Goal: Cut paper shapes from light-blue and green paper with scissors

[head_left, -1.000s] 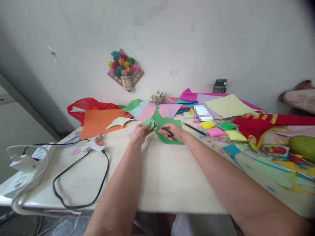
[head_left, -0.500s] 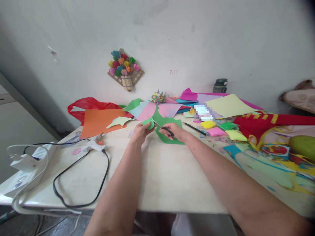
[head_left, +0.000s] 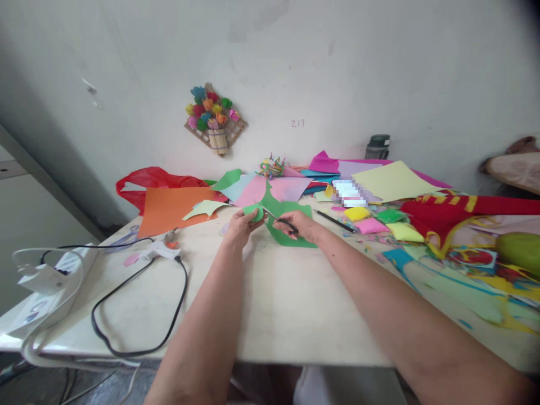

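My left hand [head_left: 240, 226] pinches a small rounded piece of green paper [head_left: 252, 213] above the table. In my right hand [head_left: 296, 224] is a pair of scissors [head_left: 277, 218] with dark handles, its blades pointing left and lying at the piece's right edge. Whether the blades are closed on the paper I cannot tell. Beneath and behind my right hand lies a larger cut sheet of green paper [head_left: 297, 238]. A black pencil [head_left: 335, 221] rests to the right of it.
At left, a white glue gun [head_left: 163, 247] trails a looped black cord near a power strip [head_left: 70, 287]. An orange sheet [head_left: 169, 208] lies at back left. Colourful packets [head_left: 371, 226], paper scraps [head_left: 464, 292] and a phone [head_left: 349, 193] are on the right. A bottle [head_left: 377, 147] stands behind.
The small green piece has turned slightly in my left hand. Both hands stay in nearly the same place.
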The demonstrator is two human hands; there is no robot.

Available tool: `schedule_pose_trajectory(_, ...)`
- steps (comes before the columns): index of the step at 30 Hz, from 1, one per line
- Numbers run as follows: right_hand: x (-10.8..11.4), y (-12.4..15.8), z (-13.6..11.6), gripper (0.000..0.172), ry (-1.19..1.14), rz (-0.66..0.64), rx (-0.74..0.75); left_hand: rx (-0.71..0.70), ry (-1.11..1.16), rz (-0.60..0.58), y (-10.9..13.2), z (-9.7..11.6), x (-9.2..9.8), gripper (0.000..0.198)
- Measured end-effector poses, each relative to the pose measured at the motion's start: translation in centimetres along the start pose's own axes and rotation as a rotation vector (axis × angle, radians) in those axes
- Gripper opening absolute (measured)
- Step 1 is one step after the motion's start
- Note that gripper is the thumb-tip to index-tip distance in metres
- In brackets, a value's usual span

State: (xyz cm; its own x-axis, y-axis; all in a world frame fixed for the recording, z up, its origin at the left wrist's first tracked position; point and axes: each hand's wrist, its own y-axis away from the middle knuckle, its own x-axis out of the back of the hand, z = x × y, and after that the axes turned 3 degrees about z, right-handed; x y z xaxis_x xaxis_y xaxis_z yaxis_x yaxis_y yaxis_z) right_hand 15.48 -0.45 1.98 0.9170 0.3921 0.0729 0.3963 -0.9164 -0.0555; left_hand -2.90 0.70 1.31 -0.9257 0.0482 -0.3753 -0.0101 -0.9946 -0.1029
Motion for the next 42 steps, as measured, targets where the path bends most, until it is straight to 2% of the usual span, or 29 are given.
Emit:
schedule_pose_trajectory(14,-0.04,0.18,-0.19,0.027,0.002,-0.003,-0.018,0.016,-0.015,0.028,-0.06,0.09,0.16,0.025)
schedule_pose_trajectory(28,0.33,-0.02,0.24,0.026,0.022,-0.028,-0.009,0.027,-0.003,-0.031,0.04,-0.05,0.19,0.023)
schedule_pose_trajectory(42,0.27,-0.16,0.26,0.025,0.032,-0.007,-0.001,0.032,-0.023,-0.014,0.16,0.20,0.13,0.022)
